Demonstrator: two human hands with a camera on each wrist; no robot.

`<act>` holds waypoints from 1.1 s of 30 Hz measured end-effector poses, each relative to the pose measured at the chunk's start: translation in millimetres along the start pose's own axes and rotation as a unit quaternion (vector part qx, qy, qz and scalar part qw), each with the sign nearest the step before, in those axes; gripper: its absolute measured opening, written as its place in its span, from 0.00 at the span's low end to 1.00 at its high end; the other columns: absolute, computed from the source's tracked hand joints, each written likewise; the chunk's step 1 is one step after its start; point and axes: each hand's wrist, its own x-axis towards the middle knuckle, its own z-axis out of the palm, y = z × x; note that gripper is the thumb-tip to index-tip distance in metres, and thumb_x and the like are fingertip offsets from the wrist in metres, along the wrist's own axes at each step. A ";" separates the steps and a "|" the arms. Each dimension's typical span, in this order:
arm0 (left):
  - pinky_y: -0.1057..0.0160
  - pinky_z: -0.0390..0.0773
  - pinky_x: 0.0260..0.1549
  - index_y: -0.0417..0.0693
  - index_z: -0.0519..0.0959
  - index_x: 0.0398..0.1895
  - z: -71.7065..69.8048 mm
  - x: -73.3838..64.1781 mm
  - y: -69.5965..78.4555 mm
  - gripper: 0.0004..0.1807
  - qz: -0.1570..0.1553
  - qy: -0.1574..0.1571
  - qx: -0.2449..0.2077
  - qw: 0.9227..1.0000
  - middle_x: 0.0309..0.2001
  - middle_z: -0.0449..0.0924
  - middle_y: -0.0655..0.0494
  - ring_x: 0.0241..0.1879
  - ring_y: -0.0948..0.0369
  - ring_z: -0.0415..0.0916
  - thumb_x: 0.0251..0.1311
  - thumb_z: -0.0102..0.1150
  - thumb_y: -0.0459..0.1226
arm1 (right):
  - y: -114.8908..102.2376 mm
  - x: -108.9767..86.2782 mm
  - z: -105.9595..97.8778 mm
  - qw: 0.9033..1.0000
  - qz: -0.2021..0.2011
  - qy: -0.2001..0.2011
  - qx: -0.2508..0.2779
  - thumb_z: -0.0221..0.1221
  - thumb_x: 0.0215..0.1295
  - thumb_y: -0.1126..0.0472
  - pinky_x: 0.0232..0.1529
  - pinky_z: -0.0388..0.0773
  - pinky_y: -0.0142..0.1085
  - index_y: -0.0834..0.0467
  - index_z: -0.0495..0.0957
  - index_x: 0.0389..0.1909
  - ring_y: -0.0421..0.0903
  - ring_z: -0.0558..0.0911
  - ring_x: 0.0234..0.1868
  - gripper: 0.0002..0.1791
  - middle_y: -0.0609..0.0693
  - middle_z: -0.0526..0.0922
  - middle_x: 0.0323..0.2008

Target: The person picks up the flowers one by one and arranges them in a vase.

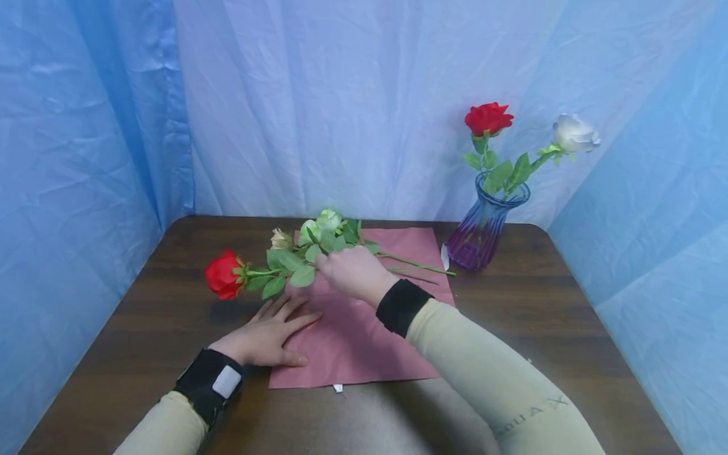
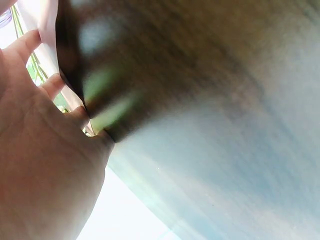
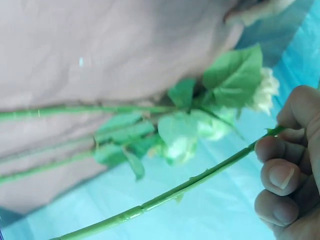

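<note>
My right hand (image 1: 355, 272) pinches the green stem (image 3: 195, 182) of a red rose (image 1: 224, 275), whose bloom points left, past the edge of a pink paper sheet (image 1: 364, 341). In the right wrist view, thumb and fingers close round the thorny stem; its bloom is out of that frame. Beneath the hand, pale green flowers (image 1: 320, 227) and a small cream rose (image 1: 280, 239) lie across the paper's far part, stems to the right. My left hand (image 1: 264, 335) rests with spread fingers on the sheet's left edge, palm down.
A blue-purple glass vase (image 1: 482, 230) stands at the back right, holding a red rose (image 1: 489, 119) and a white rose (image 1: 574, 133). A small white scrap (image 1: 338, 388) shows at the paper's near edge. Blue cloth (image 1: 341, 126) hangs behind the dark wooden table (image 1: 529, 354).
</note>
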 end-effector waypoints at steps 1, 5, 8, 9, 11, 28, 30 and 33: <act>0.27 0.40 0.71 0.63 0.62 0.79 0.0 0.2 -0.1 0.47 -0.001 -0.001 0.001 1.000 0.82 0.44 0.46 0.80 0.38 0.35 0.57 0.65 0.64 | 2.6 -0.8 -2.9 1.000 -0.004 0.014 -0.010 0.57 0.71 0.66 0.19 0.78 0.36 0.53 0.78 0.38 0.41 0.77 0.18 0.04 0.44 0.79 0.21; 0.28 0.40 0.72 0.64 0.62 0.79 -0.3 -0.3 -0.1 0.47 -0.003 -0.002 0.001 1.000 0.82 0.44 0.47 0.80 0.39 0.35 0.57 0.66 0.64 | 13.9 -5.2 -14.7 0.997 -0.021 0.057 -0.047 0.57 0.68 0.70 0.18 0.77 0.37 0.54 0.77 0.36 0.42 0.77 0.18 0.07 0.46 0.79 0.21; 0.28 0.41 0.72 0.64 0.62 0.79 0.0 -0.6 -0.9 0.47 -0.002 -0.003 0.000 1.000 0.82 0.44 0.47 0.80 0.38 0.35 0.57 0.65 0.64 | 22.3 -8.4 -23.4 0.995 -0.029 0.073 -0.060 0.56 0.67 0.72 0.18 0.76 0.37 0.55 0.77 0.35 0.42 0.76 0.18 0.08 0.47 0.79 0.22; 0.27 0.41 0.72 0.63 0.62 0.79 0.0 -0.7 -1.1 0.48 0.000 -0.001 -0.001 1.000 0.82 0.44 0.46 0.80 0.37 0.35 0.57 0.65 0.64 | 25.2 -9.5 -26.0 0.995 -0.029 0.077 -0.061 0.57 0.67 0.72 0.17 0.75 0.37 0.55 0.76 0.34 0.42 0.76 0.17 0.08 0.47 0.79 0.22; 0.27 0.42 0.71 0.63 0.62 0.79 -0.2 -0.7 -1.5 0.48 0.001 0.000 0.000 1.000 0.82 0.44 0.46 0.79 0.37 0.36 0.56 0.65 0.64 | 30.7 -11.6 -30.8 0.994 -0.029 0.087 -0.064 0.57 0.67 0.70 0.17 0.76 0.38 0.55 0.76 0.34 0.43 0.76 0.18 0.06 0.48 0.79 0.22; 0.27 0.41 0.71 0.65 0.61 0.79 2.1 1.4 -3.8 0.48 -0.007 -0.003 0.002 1.000 0.81 0.46 0.46 0.79 0.35 0.39 0.56 0.66 0.64 | 77.6 -42.5 -53.6 0.981 -0.038 0.150 -0.117 0.65 0.70 0.60 0.16 0.68 0.35 0.59 0.72 0.31 0.41 0.66 0.16 0.12 0.49 0.71 0.20; 0.27 0.41 0.71 0.64 0.62 0.79 2.3 1.0 -3.9 0.48 -0.005 -0.004 0.000 1.000 0.81 0.47 0.46 0.79 0.36 0.38 0.56 0.66 0.63 | 82.2 -47.5 -55.5 0.978 -0.042 0.160 -0.123 0.63 0.70 0.66 0.17 0.66 0.35 0.60 0.72 0.32 0.42 0.66 0.16 0.09 0.49 0.70 0.20; 0.26 0.40 0.71 0.64 0.61 0.79 1.1 0.1 -3.9 0.48 -0.003 -0.008 -0.004 1.000 0.81 0.46 0.45 0.79 0.36 0.37 0.57 0.66 0.64 | 86.3 -54.1 -58.7 0.975 -0.051 0.166 -0.136 0.58 0.67 0.74 0.19 0.62 0.34 0.61 0.71 0.34 0.42 0.62 0.17 0.07 0.50 0.68 0.20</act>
